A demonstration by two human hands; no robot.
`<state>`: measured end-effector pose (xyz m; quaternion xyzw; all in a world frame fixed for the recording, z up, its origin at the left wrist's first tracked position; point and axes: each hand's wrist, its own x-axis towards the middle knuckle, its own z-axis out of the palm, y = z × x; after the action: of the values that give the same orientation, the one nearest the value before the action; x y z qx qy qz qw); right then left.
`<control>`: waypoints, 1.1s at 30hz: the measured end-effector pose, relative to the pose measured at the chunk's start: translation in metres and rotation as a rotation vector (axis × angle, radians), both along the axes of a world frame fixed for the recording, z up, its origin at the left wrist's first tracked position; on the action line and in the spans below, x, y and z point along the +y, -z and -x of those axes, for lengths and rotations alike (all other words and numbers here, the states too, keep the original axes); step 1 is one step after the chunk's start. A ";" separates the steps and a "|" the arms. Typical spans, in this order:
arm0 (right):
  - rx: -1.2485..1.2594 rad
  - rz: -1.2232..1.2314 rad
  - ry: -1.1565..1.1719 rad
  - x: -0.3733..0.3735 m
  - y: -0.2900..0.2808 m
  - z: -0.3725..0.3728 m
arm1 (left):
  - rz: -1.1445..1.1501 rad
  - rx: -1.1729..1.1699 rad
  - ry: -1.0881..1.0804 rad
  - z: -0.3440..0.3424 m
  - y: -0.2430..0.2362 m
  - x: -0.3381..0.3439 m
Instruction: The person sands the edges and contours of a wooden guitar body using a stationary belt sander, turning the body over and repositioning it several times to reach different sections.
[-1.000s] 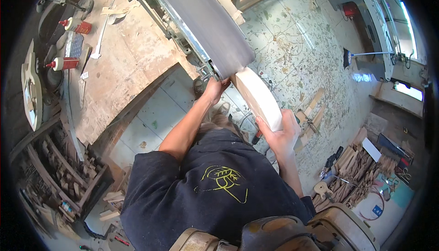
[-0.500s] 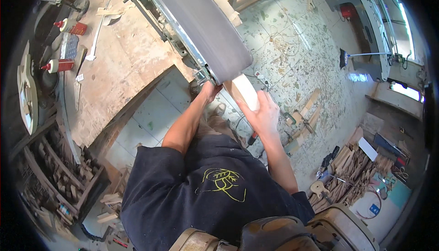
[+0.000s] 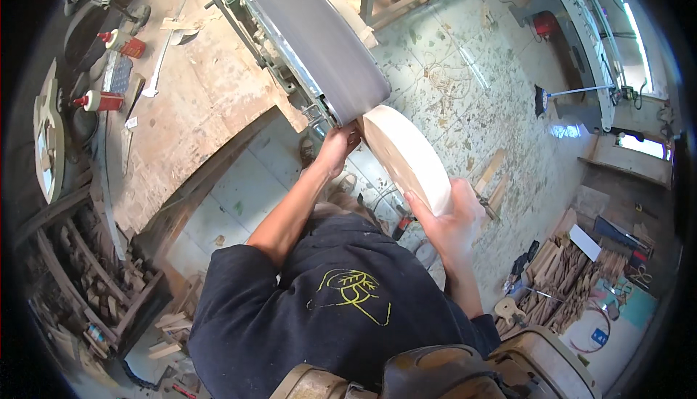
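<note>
A thick, pale wooden piece with a curved outer edge [image 3: 414, 153] slants down and right from the rounded near end of a belt sander [image 3: 312, 32]. Its far tip touches or nearly touches the grey sanding belt. At the lower right end, my right hand [image 3: 454, 221] grips it, thumb on the near face and fingers round the outer edge. Just below the sander's end, my left hand [image 3: 337, 152] is closed at the far end of the piece, its fingertips partly hidden.
The sander stands on a dusty wooden workbench [image 3: 196, 101] with red-and-white glue bottles [image 3: 102, 100] at its left. A rack of wood scraps [image 3: 109, 275] is lower left. Wood strips [image 3: 559, 268] pile at lower right. A broom [image 3: 573, 92] lies at right on the speckled floor.
My right hand has moved down and to the right, swinging the wooden piece out from the sander's end, so more of its curved edge shows. My left hand stays near the sander.
</note>
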<state>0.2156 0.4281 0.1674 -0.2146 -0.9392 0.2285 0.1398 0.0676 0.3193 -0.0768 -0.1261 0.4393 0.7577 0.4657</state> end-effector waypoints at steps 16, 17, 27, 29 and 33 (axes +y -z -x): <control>0.099 0.067 -0.087 0.001 -0.026 -0.017 | -0.117 -0.003 -0.045 -0.018 -0.044 -0.008; 0.099 0.068 -0.090 0.002 -0.017 -0.015 | -0.083 -0.011 -0.054 -0.012 -0.040 -0.008; 0.068 0.022 -0.071 0.003 0.021 -0.002 | -0.054 0.018 -0.007 0.003 0.020 0.001; 0.072 0.006 -0.076 0.006 0.028 0.002 | -0.029 0.003 0.006 0.004 0.029 0.003; 0.020 0.013 -0.074 0.009 0.043 0.009 | -0.033 -0.069 -0.080 0.002 0.040 0.010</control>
<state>0.2066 0.4372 0.1245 -0.1783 -0.9437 0.2416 0.1391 0.0652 0.3298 -0.1172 -0.1619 0.4050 0.7781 0.4520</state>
